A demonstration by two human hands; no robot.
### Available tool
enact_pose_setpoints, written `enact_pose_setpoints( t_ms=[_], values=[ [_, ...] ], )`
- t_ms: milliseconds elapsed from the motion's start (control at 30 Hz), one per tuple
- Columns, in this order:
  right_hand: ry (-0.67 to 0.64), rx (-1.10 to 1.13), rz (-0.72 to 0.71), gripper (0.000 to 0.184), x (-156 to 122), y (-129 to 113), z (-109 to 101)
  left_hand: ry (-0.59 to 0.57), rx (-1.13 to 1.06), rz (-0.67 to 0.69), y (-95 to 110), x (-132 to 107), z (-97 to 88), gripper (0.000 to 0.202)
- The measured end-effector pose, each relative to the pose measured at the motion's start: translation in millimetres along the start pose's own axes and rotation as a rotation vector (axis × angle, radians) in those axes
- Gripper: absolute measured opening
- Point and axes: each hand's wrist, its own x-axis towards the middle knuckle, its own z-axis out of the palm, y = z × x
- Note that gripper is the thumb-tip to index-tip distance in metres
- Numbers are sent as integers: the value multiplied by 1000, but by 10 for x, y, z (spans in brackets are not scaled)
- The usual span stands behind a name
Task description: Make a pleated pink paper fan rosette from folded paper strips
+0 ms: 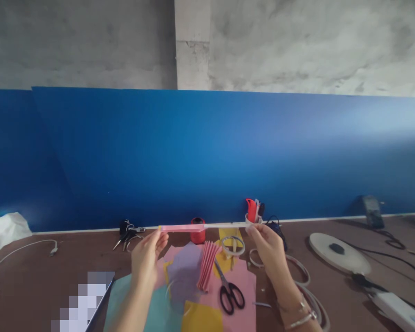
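My left hand (pixel 145 258) pinches the left end of a thin pink paper stick (pixel 183 228) held level above the table. My right hand (pixel 268 246) pinches the other, whitish end near a small roll of tape. Both hands are raised over a spread of coloured paper sheets (pixel 207 299). A pink pleated paper fan (pixel 207 265) lies on those sheets below the stick. Black-handled scissors (pixel 230 290) lie just right of the fan.
A red spool (pixel 197 229), a cup of pens (pixel 253 213) and keys (pixel 127 230) stand by the blue wall panel (pixel 207 152). A white round disc (pixel 339 252), cables and a power strip (pixel 399 308) lie at the right. White hoops (pixel 306 281) lie near my right wrist.
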Motion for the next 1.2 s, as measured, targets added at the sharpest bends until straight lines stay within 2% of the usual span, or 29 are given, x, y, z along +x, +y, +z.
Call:
enact_pose_setpoints(
  t_ms=[133, 233, 367, 433, 500, 600, 667, 767, 900, 1000, 1100, 1200],
  values=[
    [119, -136, 0, 30, 107, 209, -80, 100, -60, 85, 87, 138, -95, 19],
    [5, -211, -24, 29, 63, 211, 5, 125, -36, 125, 112, 153, -108, 20],
    [-223, -30, -124, 36, -168, 42, 300, -10, 137, 160, 86, 56, -65, 29],
    [-225, -29, -193, 44, -298, -46, 440, -94, 227, 152, 77, -32, -29, 34],
    [-284, -101, -238, 50, -387, -105, 523, -158, 284, 139, 84, -121, 8, 36],
    [-421, -188, -249, 28, -402, -129, 527, -206, 312, 124, 114, -203, 41, 37],
    [-446, -218, -235, 33, -342, -99, 465, -204, 311, 117, 135, -206, 40, 37],
    [-359, -344, -168, 37, -211, 13, 325, -174, 294, 134, 151, -165, 13, 37],
    [-384, -809, -178, 25, -150, 196, 210, -206, 279, 257, 153, -154, -15, 34],
    [-427, -1069, -154, 54, -243, 249, 280, -344, 300, 425, 152, -208, -17, 25],
    [-596, -1014, -312, 66, -384, 235, 440, -443, 300, 603, 144, -251, -12, 13],
    [-739, -906, -446, 74, -529, 247, 591, -448, 310, 676, 122, -239, -17, 10]
  ],
)
